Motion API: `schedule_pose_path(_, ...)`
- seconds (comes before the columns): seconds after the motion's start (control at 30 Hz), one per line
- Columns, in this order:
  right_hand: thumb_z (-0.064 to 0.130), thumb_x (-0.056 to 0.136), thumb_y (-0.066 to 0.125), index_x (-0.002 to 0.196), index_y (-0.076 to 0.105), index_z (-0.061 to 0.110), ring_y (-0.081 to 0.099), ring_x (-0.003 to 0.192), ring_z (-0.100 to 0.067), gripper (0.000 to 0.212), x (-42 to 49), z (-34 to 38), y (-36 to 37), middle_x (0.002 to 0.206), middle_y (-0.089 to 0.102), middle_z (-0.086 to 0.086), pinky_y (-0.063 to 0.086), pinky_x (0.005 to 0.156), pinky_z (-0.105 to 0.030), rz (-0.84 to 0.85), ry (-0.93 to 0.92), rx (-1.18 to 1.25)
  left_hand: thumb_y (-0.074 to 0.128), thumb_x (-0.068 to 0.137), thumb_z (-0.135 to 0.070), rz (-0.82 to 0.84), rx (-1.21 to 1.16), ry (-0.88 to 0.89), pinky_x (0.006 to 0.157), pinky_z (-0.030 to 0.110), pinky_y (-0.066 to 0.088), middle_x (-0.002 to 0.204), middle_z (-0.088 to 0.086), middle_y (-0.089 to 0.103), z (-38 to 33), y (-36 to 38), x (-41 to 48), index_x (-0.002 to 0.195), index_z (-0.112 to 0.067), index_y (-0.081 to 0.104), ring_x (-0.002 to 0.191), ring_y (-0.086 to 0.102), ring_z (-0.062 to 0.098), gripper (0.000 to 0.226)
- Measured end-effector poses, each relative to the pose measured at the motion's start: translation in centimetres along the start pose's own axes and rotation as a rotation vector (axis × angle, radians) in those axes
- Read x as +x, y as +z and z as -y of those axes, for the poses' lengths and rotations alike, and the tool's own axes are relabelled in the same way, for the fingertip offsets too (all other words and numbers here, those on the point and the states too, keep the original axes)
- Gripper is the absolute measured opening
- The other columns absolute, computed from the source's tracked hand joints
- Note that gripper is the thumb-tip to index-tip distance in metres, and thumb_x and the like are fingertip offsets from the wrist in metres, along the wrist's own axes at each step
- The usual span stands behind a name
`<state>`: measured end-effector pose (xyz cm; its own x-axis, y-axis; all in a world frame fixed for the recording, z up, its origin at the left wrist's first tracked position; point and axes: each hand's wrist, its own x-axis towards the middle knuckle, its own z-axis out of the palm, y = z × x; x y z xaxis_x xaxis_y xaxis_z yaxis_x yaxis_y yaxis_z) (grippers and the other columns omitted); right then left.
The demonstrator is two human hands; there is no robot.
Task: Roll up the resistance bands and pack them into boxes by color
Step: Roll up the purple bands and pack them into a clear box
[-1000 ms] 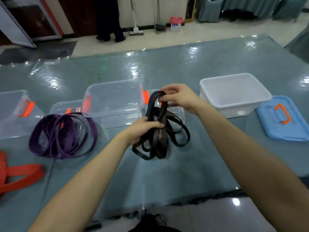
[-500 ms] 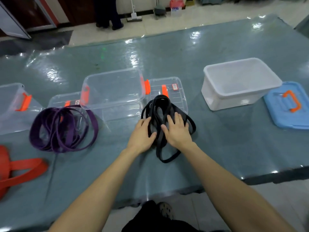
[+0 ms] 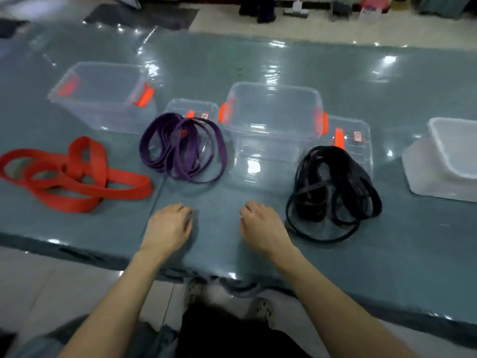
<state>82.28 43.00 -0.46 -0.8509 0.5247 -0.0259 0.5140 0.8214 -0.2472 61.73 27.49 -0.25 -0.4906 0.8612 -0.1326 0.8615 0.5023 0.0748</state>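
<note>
Black bands (image 3: 333,155) on glossy table (image 3: 258,58), pale floor (image 3: 219,24)

bare table (image 3: 219,177) between purple bands (image 3: 180,148) and black bands (image 3: 333,187), clear box (image 3: 273,112) behind

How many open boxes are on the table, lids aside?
3. The left clear box sits behind the red bands, the middle clear box between the purple bands and black bands, the white box at the right edge, partly cut off. More may lie out of frame.
</note>
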Motion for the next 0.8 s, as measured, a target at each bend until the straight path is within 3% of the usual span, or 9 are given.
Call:
schedule_pose_path(0.13,0.015,0.102,0.048,0.109,0.063,0.010,0.060,0.108,-0.035,0.017,4.3,9.0,3.7,0.115,0.062,-0.012,0.046,0.092,-0.044,0.175,-0.170,-0.037,0.070,0.098,-0.030,0.053,0.037,-0.132,0.084,0.047,0.059,0.112,0.010,0.075,8.4,-0.2,-3.9,0.122,-0.014,0.077,0.105,0.071,0.038,0.029)
schedule_pose_path(0.27,0.026,0.100,0.054,0.114,0.060,0.010,0.057,0.114,-0.035,0.022,8.9,18.5,5.5,0.118,0.060,-0.012,0.045,0.094,-0.045,0.144,-0.263,0.034,0.071,0.097,-0.028,0.070,0.048,-0.225,0.084,0.046,0.059,0.110,0.009,0.074,16.9,-1.0,-7.6,0.124,-0.013,0.076,0.104,0.071,0.037,0.031)
schedule_pose_path(0.43,0.069,0.081,0.074,0.148,0.047,0.012,0.044,0.144,-0.037,0.092,17.6,27.8,7.4,0.147,0.050,-0.016,0.038,0.118,-0.051,0.028,-0.173,0.057,0.069,0.093,-0.024,0.056,0.095,-0.275,0.089,0.050,0.057,0.111,0.010,0.073,26.8,-1.4,-9.6,0.126,-0.011,0.073,0.104,0.070,0.039,0.036)
schedule_pose_path(0.5,0.086,0.069,0.072,0.164,0.030,0.013,0.026,0.160,-0.040,0.127,21.2,30.2,8.0,0.167,0.033,-0.023,0.023,0.127,-0.059,0.066,-0.045,0.074,0.065,0.094,-0.024,0.061,0.123,-0.267,0.094,0.050,0.054,0.117,0.010,0.072,29.7,-1.3,-9.9,0.131,-0.012,0.070,0.109,0.069,0.038,0.039)
schedule_pose_path(0.57,0.096,0.062,0.069,0.172,0.011,0.020,0.011,0.165,-0.039,0.146,23.8,31.5,9.3,0.177,0.014,-0.021,0.012,0.129,-0.065,0.153,0.006,0.044,0.061,0.098,-0.027,0.095,0.151,-0.254,0.101,0.049,0.050,0.128,0.008,0.069,31.9,-1.1,-10.2,0.136,-0.015,0.066,0.118,0.066,0.035,0.040)
schedule_pose_path(0.6,0.095,0.062,0.070,0.172,0.008,0.026,0.012,0.165,-0.039,0.144,24.5,32.1,10.1,0.178,0.012,-0.017,0.013,0.129,-0.065,0.202,-0.027,0.024,0.059,0.100,-0.030,0.111,0.162,-0.246,0.104,0.047,0.048,0.132,0.006,0.067,32.9,-0.9,-10.4,0.137,-0.016,0.063,0.122,0.064,0.033,0.040)
schedule_pose_path(0.67,0.079,0.074,0.079,0.170,0.020,0.033,0.028,0.159,-0.040,0.122,24.9,33.0,11.5,0.178,0.017,-0.011,0.029,0.126,-0.062,0.259,-0.161,0.028,0.054,0.102,-0.032,0.132,0.177,-0.231,0.106,0.045,0.045,0.136,0.004,0.063,34.1,-0.5,-11.0,0.139,-0.019,0.058,0.125,0.061,0.031,0.039)
schedule_pose_path(0.73,0.049,0.088,0.080,0.158,0.045,0.026,0.047,0.144,-0.042,0.082,24.7,34.0,12.4,0.175,0.026,-0.010,0.046,0.114,-0.054,0.236,-0.277,0.048,0.050,0.104,-0.033,0.133,0.195,-0.211,0.109,0.044,0.043,0.139,0.004,0.060,35.0,-0.2,-11.4,0.143,-0.019,0.054,0.128,0.059,0.030,0.041)
schedule_pose_path(0.8,0.032,0.093,0.072,0.136,0.064,0.020,0.052,0.136,-0.041,0.046,24.6,34.6,12.7,0.169,0.036,-0.010,0.049,0.107,-0.051,0.174,-0.317,-0.021,0.052,0.103,-0.032,0.116,0.191,-0.192,0.113,0.045,0.042,0.145,0.006,0.057,35.8,0.1,-11.4,0.149,-0.019,0.049,0.133,0.057,0.031,0.048)
